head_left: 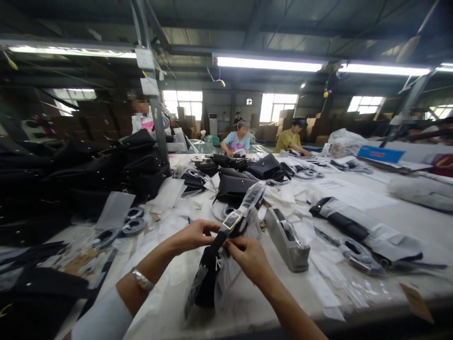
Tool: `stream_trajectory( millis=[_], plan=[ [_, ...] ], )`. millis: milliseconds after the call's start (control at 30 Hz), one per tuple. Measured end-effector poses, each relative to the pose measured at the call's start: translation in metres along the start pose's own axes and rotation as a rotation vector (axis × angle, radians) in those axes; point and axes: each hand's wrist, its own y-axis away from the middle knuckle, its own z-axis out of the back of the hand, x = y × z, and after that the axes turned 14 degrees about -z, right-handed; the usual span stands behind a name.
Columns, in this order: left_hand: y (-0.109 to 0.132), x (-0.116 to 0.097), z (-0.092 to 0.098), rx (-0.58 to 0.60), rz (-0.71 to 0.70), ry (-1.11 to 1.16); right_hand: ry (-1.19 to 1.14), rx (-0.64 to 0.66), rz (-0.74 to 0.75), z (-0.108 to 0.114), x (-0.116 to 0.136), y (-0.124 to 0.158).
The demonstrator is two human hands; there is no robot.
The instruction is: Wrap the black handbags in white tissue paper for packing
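Note:
A slim black bag point(205, 283) stands on edge at the near side of the table, partly covered in clear plastic. Across its top runs a black strap with a gold rectangular buckle point(232, 221); the strap's far end is wrapped in clear film point(253, 196). From the left, my left hand point(196, 233) grips the bag beside the strap, its fingertips partly hidden behind it. My right hand point(249, 255) is closed at the other side below the buckle, thumb and fingers pinched at the bag's plastic-covered edge. A grey tape dispenser point(288, 241) stands just right of my right hand.
Black bags point(88, 165) are piled high at left. More black bags point(233, 184) and white paper sheets lie ahead. Coiled straps point(134, 222) lie left; a plastic-wrapped black bag point(364, 229) lies right. A metal post point(157, 113) rises at the table; several people work beyond.

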Motion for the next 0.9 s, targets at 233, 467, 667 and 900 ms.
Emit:
stream_trajectory(
  millis=[233,467,667,900],
  plan=[
    [0.014,0.005,0.019,-0.033,0.025,0.077,-0.015,0.035,-0.02,0.005,0.007,0.003],
    [0.066,0.003,0.017,-0.266,0.003,0.481,-0.427,0.182,-0.209,0.013,-0.007,0.031],
    [0.078,0.013,-0.007,-0.427,-0.132,0.682,-0.168,-0.004,0.012,0.008,-0.012,0.053],
    [0.078,0.002,-0.017,-0.439,-0.148,0.7,0.168,-0.226,0.401,-0.008,-0.014,0.055]
  ],
)
